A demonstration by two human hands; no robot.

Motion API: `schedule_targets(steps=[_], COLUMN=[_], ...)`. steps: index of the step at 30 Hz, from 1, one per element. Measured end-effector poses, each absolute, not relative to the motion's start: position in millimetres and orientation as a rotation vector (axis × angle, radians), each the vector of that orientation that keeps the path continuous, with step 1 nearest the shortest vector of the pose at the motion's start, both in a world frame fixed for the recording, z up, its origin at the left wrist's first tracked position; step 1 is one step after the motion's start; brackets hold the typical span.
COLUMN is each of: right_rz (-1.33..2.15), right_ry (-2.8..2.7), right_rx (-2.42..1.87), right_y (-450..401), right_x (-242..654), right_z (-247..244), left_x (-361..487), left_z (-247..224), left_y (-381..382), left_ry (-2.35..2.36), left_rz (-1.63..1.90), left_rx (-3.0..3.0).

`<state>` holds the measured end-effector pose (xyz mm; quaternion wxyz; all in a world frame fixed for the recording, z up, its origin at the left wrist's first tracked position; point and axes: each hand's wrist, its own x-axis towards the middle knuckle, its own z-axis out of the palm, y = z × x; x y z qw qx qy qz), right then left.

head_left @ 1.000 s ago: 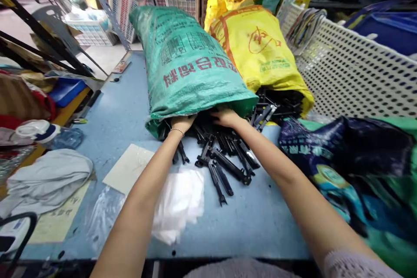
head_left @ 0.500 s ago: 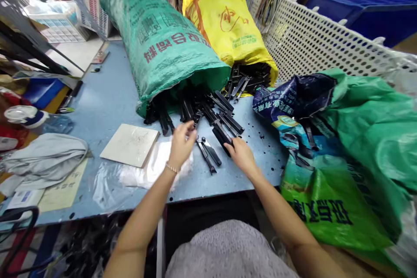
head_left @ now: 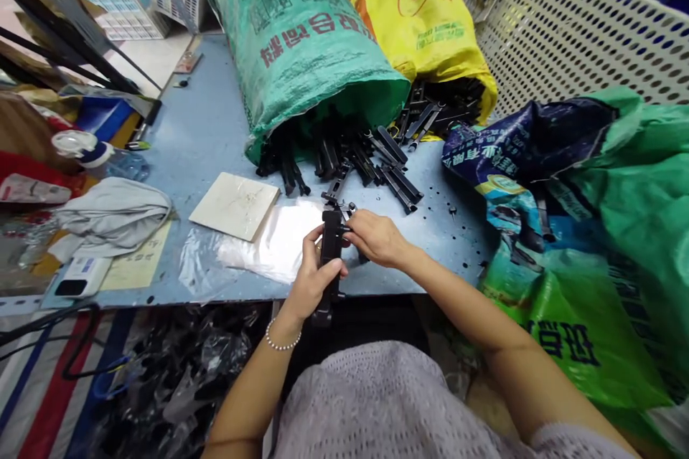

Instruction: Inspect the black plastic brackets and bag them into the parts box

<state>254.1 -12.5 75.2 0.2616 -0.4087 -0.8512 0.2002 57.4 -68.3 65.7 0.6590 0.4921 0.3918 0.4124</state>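
Observation:
My left hand [head_left: 312, 281] is wrapped round a long black hinged part [head_left: 330, 237], holding it nearly upright over the table's front edge. My right hand [head_left: 381, 238] is closed, its fingertips pinching at the right side of the same part near its upper end; exactly what lies between them is hidden. Just beyond the hands lies a loose black part [head_left: 338, 183] with a metallic look. More slim black parts [head_left: 401, 186] spill from the mouth of a green woven sack [head_left: 301, 36] onto the blue table [head_left: 177, 136].
A yellow sack [head_left: 430, 21] with black parts stands behind. To the right are a green printed bag [head_left: 581, 330] and a white perforated basket [head_left: 581, 36]. A pale square tile [head_left: 235, 205], clear plastic bags [head_left: 258, 247], a grey cloth [head_left: 115, 219] and a bottle [head_left: 100, 154] lie left.
Both hands have come together and toward my body. The left hand, empty before, now grips the long black part, which the right hand held at the pile. The view has shifted.

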Motion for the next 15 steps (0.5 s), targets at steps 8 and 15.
schedule_targets(steps=[8, 15], right_rz=[1.546, 1.029], right_ry=[-1.595, -2.3], right_rx=[-1.134, -1.123], right_y=[-14.8, -62.1], right_x=[229.5, 225.8], right_z=[83.8, 73.7], left_x=[56.4, 54.6], left_z=[56.6, 71.7], left_y=[-53.0, -48.5], left_ry=[0.975, 0.958], left_rz=[1.162, 1.265], left_rx=[1.19, 0.969])
